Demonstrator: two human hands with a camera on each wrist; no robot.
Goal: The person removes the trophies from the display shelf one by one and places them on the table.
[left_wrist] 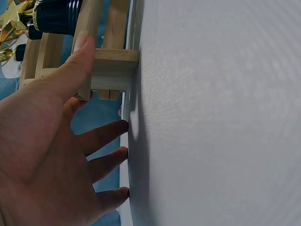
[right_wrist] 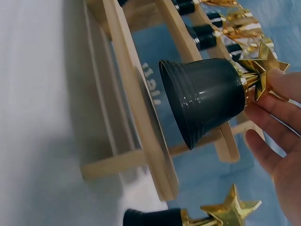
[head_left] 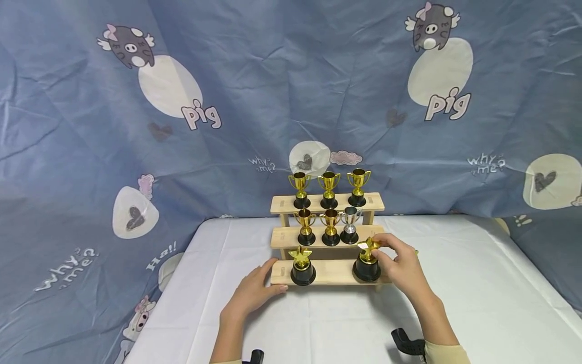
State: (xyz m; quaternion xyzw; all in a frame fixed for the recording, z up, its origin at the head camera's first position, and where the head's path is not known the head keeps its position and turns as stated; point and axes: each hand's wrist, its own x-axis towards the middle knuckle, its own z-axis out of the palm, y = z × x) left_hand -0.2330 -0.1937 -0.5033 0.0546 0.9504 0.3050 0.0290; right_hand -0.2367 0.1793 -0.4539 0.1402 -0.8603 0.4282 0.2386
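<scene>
A three-step wooden display stand stands on the white table. My left hand pinches the left end of its lowest step, thumb against the front edge, the other fingers spread beside it. My right hand pinches the gold star of a star trophy with a black base. In the right wrist view that base hangs slightly above the lowest step, near its right end. Another star trophy stands on the left of that step. A further star trophy is beyond the stand's right end, mostly hidden by my hand in the head view.
Three gold cup trophies line the top step. On the middle step stand two gold cups and a silver cup. A blue patterned cloth hangs behind the white-covered table.
</scene>
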